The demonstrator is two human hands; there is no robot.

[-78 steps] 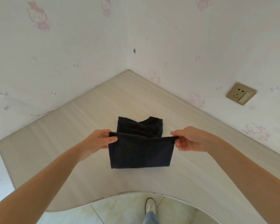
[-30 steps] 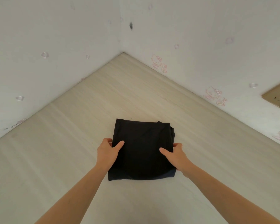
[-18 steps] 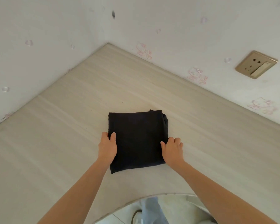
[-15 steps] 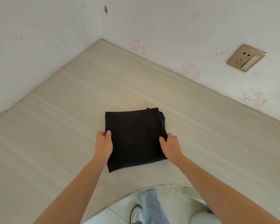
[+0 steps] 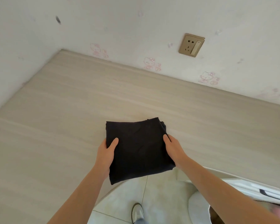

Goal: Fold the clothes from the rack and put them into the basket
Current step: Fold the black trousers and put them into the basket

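Pale wood-grain corner tabletop [image 5: 58, 126] with one folded garment at its near edge

The light, streaked laminate surface fills the corner where two white walls meet, and its near edge curves inward above a tiled floor [image 5: 153, 196]. The only thing on it is a black fabric garment folded into a rough square [image 5: 136, 147], which sits at that curved edge with its near corner hanging out past the rim. Whether it rests fully on the surface or is partly lifted cannot be told.
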